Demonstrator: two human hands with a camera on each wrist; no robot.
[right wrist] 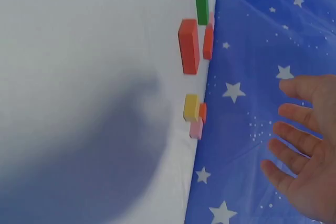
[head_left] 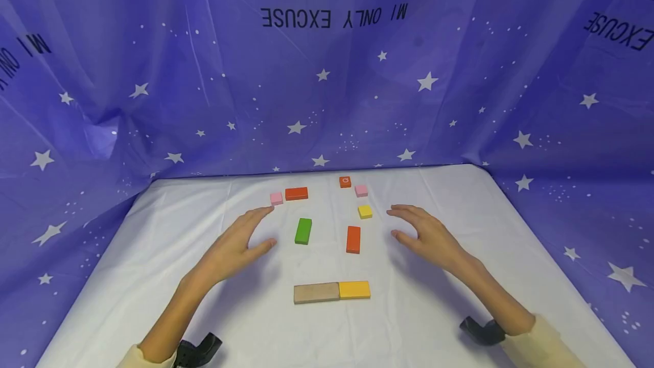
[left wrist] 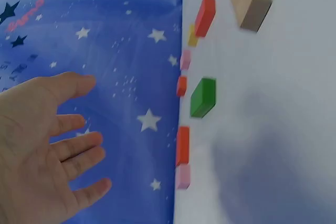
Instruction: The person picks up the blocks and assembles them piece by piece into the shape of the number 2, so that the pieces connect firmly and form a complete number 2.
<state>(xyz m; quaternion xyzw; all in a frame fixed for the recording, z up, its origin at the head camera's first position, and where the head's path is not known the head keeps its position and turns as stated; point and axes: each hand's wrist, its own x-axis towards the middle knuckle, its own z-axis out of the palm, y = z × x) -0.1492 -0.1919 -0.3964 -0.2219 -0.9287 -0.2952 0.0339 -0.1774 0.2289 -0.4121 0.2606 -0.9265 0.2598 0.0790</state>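
Your left grip and right grip are spread, empty; two blocks already touch end-to-end, seven others lie loose.

Left hand and right hand held above white-covered worktop; green block and red block lie between them. Nearer the person, tan block abuts orange block.

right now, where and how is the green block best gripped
Probably across the middle of its long sides, thumb on one, fingers on the other, the left hand coming from the left and above: the green block lies lengthwise front to back, and both long sides are free.
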